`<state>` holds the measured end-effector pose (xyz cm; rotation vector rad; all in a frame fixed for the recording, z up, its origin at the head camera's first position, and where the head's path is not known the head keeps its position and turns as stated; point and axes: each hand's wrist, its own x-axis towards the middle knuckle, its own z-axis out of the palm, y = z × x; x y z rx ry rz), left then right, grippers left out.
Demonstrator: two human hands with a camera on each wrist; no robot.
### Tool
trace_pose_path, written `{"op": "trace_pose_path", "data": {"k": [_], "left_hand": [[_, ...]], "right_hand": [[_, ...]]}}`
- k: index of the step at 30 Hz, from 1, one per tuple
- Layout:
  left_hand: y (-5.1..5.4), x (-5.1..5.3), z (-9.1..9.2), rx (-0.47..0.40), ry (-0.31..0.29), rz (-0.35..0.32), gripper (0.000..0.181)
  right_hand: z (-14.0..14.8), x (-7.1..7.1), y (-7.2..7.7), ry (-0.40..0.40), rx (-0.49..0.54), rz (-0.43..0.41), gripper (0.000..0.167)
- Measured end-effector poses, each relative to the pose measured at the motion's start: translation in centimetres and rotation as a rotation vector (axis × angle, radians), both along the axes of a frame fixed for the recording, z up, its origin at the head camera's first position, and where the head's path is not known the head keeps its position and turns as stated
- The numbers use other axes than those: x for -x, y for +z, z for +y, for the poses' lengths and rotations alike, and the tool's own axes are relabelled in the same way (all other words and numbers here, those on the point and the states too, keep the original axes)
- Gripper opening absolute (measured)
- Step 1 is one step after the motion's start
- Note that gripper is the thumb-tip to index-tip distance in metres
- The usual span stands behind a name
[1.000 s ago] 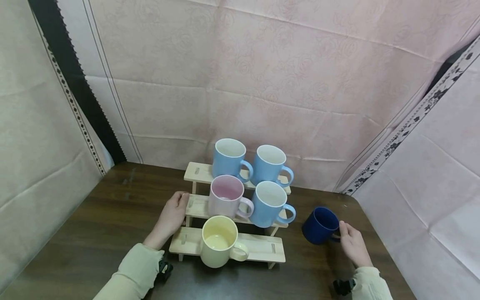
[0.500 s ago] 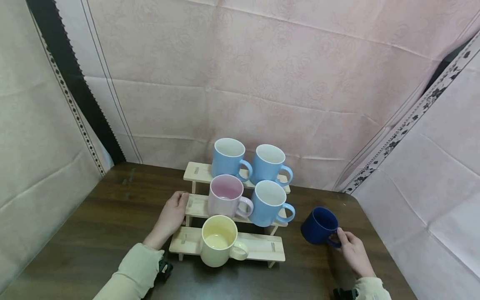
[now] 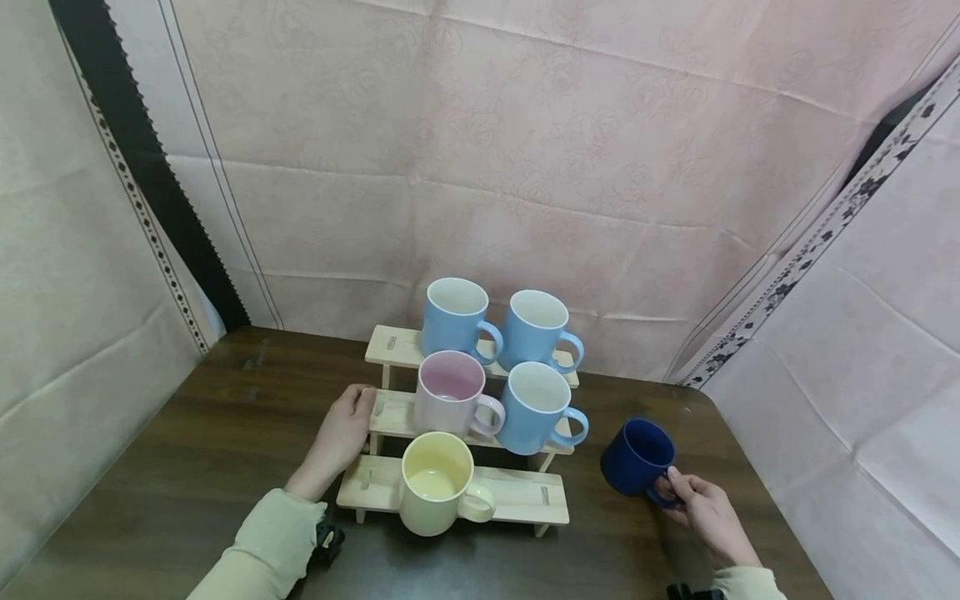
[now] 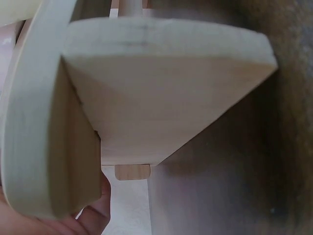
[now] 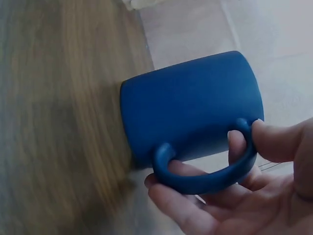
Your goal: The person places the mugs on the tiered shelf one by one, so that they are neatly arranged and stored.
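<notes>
My left hand (image 3: 341, 437) grips the left end of the middle step of a three-step wooden display rack (image 3: 517, 497). In the left wrist view its fingers (image 4: 98, 208) curl under the end of the board. To the right of the rack, my right hand (image 3: 708, 515) holds a dark blue mug (image 3: 630, 458) by its handle. The right wrist view shows fingers through the handle loop (image 5: 210, 181) and the thumb on its upper end. The mug is upright, low over the table; whether its base touches the wood I cannot tell.
On the rack's front step stands a yellow mug (image 3: 427, 508). A pink mug (image 3: 438, 408) and a light blue mug (image 3: 525, 417) share the middle step. Two more light blue mugs stand on the top step. Pale cloth (image 3: 525, 167) hangs behind the brown table (image 3: 225, 433).
My right hand has moved slightly down in the view and its fingers have closed round the dark blue mug's handle. My left hand has kept its grip on the rack.
</notes>
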<state>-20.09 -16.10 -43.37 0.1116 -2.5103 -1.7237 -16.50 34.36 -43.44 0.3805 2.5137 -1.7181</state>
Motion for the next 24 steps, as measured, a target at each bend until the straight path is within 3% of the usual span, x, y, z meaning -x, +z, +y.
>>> {"op": "trace_pose_path", "data": {"k": [7, 14, 24], "left_hand": [[-0.1, 0.0, 0.1, -0.002, 0.0, 0.0, 0.045], [0.0, 0.0, 0.1, 0.001, 0.0, 0.003, 0.045], [0.0, 0.1, 0.0, 0.01, 0.004, -0.004, 0.049]], "right_hand": [[-0.7, -0.6, -0.3, -0.054, 0.077, 0.029, 0.049], [-1.3, -1.6, -0.3, -0.094, 0.037, 0.046, 0.05], [-2.2, -3.1, 0.7, -0.097, 0.057, 0.061, 0.052]]}}
